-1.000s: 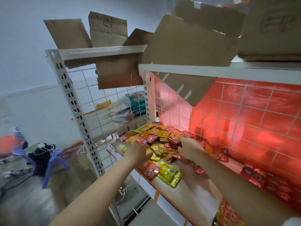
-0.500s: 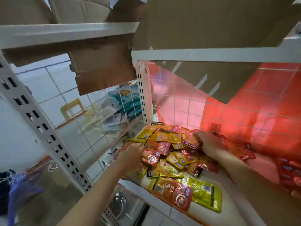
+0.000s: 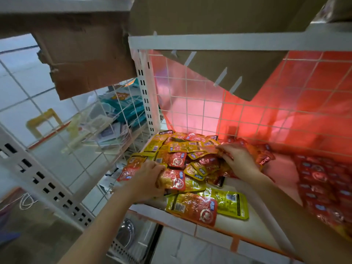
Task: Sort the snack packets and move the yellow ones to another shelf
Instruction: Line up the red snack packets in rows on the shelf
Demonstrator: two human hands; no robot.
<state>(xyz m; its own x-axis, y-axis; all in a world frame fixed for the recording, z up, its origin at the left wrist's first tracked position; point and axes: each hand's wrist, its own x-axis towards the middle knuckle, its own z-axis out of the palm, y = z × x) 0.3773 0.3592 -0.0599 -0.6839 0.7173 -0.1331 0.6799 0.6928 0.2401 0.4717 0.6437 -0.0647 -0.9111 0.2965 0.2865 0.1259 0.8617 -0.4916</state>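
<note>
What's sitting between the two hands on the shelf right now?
In the head view, the heap of snack packets fills the gap between the left hand and the right hand: red and yellow packets overlapping, no bare shelf showing there.

A single head-worn wide-angle view looks forward and down, close in, onto a white shelf heaped with snack packets, both forearms reaching in from the bottom edge.

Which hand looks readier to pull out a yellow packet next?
Probably the right hand: its fingertips rest at the row of yellow packets. The left hand is touching a red packet.
</note>
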